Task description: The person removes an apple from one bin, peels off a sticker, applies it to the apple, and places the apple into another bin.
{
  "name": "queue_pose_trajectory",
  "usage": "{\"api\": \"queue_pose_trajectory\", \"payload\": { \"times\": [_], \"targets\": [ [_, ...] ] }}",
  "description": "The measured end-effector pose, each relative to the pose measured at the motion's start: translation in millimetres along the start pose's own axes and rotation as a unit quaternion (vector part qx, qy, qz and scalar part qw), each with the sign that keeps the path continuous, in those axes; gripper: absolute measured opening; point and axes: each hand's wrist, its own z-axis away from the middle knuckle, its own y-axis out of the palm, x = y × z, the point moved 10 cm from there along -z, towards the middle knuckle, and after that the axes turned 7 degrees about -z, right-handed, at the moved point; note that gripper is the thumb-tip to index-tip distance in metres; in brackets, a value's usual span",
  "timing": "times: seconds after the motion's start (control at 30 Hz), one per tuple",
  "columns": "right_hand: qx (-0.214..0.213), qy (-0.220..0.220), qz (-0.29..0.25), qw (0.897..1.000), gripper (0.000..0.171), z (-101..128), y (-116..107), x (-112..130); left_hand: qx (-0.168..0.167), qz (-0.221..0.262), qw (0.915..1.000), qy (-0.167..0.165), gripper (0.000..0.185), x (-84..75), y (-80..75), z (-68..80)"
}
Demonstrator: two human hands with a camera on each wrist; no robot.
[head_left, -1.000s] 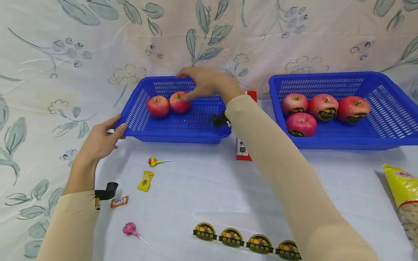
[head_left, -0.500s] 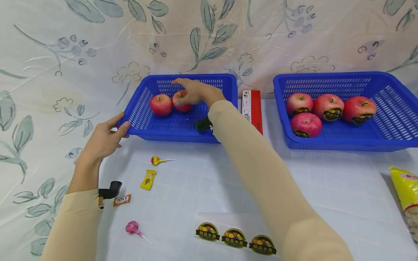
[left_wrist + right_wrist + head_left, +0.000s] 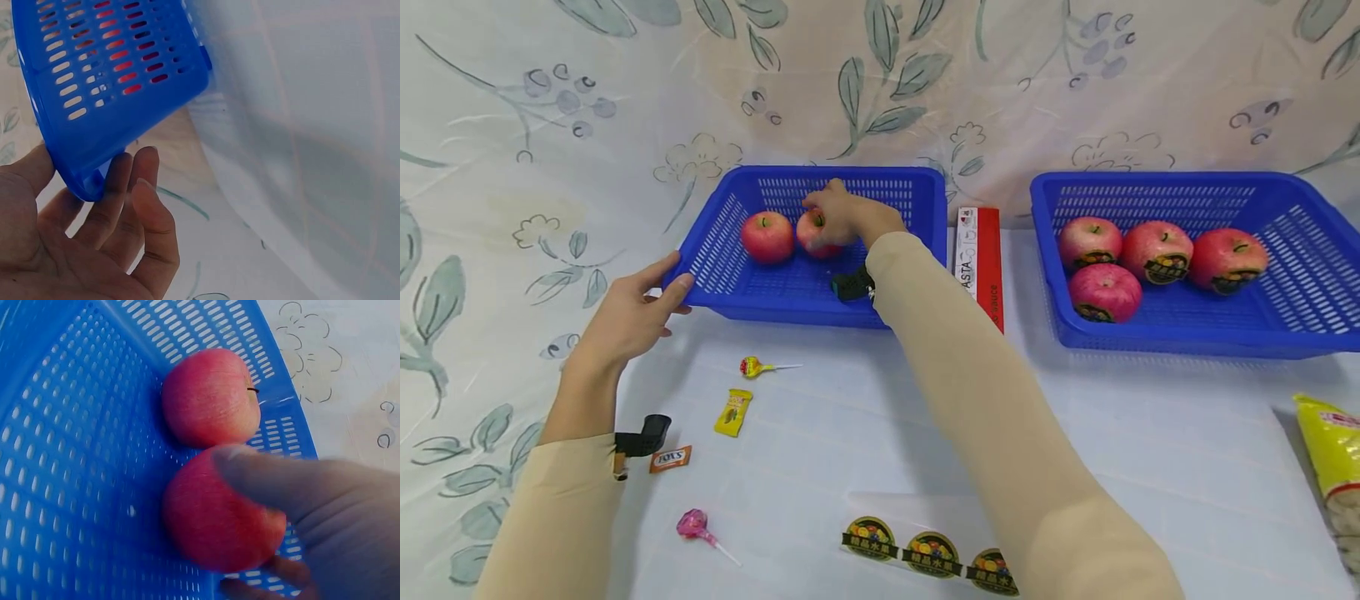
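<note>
The right hand [image 3: 842, 215] grasps a red apple [image 3: 219, 522] inside the left blue basket [image 3: 730, 287], fingers curled over its top; the wrist view shows the thumb across the fruit. From the head camera the hand hides most of that apple, leaving only a red edge and the stem hollow visible. It is pinkish-red, faintly streaked, with no label showing. A second apple [image 3: 767, 237] lies just beside it, apparently touching.

The left hand [image 3: 628, 312] holds the basket's near-left corner, thumb on the rim and fingers under it; its palm is cut off in the wrist view.

The right blue basket [image 3: 1300, 329] contains four labelled apples [image 3: 1105, 292].
</note>
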Motion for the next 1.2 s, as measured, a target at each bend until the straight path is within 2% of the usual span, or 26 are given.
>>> {"api": "queue_pose_trajectory", "payload": {
  "times": [0.07,0.17,0.37,0.53,0.7,0.93,1.07,1.2],
  "targets": [
    [-0.002,0.027,0.004,1.000,0.073,3.0,-0.2,-5.7,-0.001,0.006,1.0000,0.003,0.068,-2.7,0.0,0.7],
    [-0.005,0.043,0.006,0.999,0.071,7.4,-0.2,-10.0,-0.003,0.012,0.9999,0.006,0.068,-5.8,2.3,3.3],
    [-0.003,0.031,0.033,0.999,0.068,20.7,-4.6,-3.2,-0.010,0.006,0.9999,-0.007,0.071,-6.0,1.3,10.3],
    [0.003,0.017,0.049,0.999,0.066,37.4,-11.3,2.1,-0.012,0.006,0.9999,-0.004,0.070,-8.0,3.5,10.2],
    [0.004,-0.021,0.068,0.997,0.070,61.7,-19.4,21.3,-0.008,0.006,0.9999,-0.008,0.071,-7.8,5.7,12.6],
    [-0.015,-0.119,0.086,0.989,0.071,114.2,-25.7,53.0,-0.010,-0.007,0.9998,-0.013,0.073,-8.8,2.9,14.5],
    [-0.033,-0.162,0.087,0.982,0.068,152.4,-25.2,58.3,-0.010,-0.016,0.9998,-0.006,0.071,-8.7,1.7,15.1],
    [-0.040,-0.186,0.089,0.978,0.066,186.5,-18.7,53.5,-0.013,-0.026,0.9996,-0.004,0.070,-6.4,-0.2,17.9]
  ]
}}
